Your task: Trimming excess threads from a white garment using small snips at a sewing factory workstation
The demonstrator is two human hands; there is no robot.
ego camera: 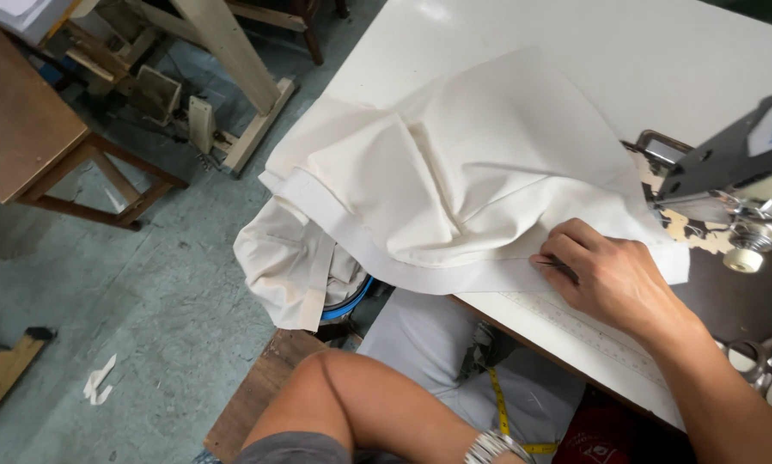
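1. While the cream fabric lies heaped on the white sewing table, the right hand presses its hem, fingers curled around a thin dark tool.
2. Left hand: out of sight, state unknown; only its bent arm shows.

Tailoring workshop; sewing machine; cream fabric; tape measure

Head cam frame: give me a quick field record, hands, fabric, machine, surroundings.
right hand: palm down on the cream fabric, a thin dark tool pinched in its fingers
left hand: out of frame; only the bent arm shows
fabric: bunched on the white table, one end hanging over the edge
sewing machine: right of the hand, not touching it
tape measure: yellow, below the table edge
floor side: wooden stool
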